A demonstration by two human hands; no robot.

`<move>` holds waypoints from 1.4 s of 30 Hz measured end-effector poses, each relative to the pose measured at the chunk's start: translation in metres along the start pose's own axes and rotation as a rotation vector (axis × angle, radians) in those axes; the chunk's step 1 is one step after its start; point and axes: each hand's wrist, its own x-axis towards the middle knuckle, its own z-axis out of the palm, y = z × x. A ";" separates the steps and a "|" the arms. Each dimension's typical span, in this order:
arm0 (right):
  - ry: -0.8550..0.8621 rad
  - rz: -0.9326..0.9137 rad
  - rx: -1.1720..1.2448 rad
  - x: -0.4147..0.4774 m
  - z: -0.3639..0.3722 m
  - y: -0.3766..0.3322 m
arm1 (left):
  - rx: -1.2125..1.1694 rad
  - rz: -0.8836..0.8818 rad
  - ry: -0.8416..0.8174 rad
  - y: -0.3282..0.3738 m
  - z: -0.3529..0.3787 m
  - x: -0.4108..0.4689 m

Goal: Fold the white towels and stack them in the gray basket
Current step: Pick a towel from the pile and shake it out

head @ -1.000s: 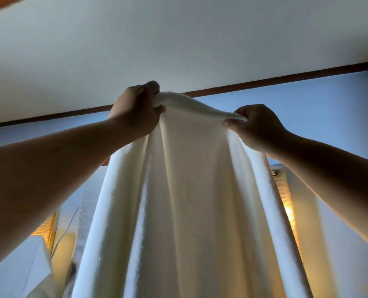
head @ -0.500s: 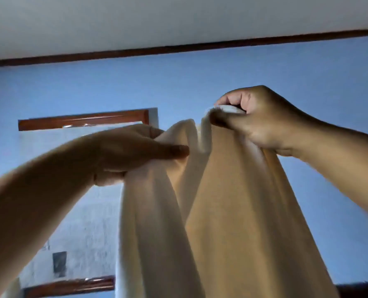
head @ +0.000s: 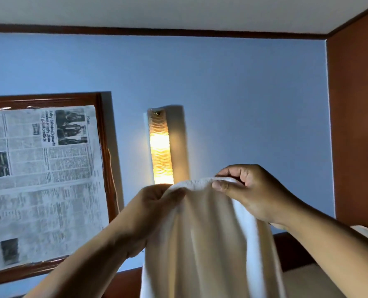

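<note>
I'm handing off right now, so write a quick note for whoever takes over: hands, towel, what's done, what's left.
Left hand: pinching the towel's top edge.
Right hand: pinching the same edge, close beside the left.
Towel: held up in front of the blue wall and lit lamp, hanging down out of view.
Basket: not in view.
Done: towel lifted by its top edge.
Left: fold it, place it in the basket.
</note>
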 end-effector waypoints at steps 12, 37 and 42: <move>-0.264 0.210 -0.011 -0.100 -0.140 0.083 | -0.009 0.076 0.133 0.038 0.173 0.005; -0.300 0.407 0.199 -0.294 -0.195 0.288 | 0.715 -0.159 0.056 -0.132 0.372 -0.092; -0.339 0.312 0.295 -0.287 -0.164 0.265 | 0.493 -0.220 -0.158 -0.181 0.402 -0.109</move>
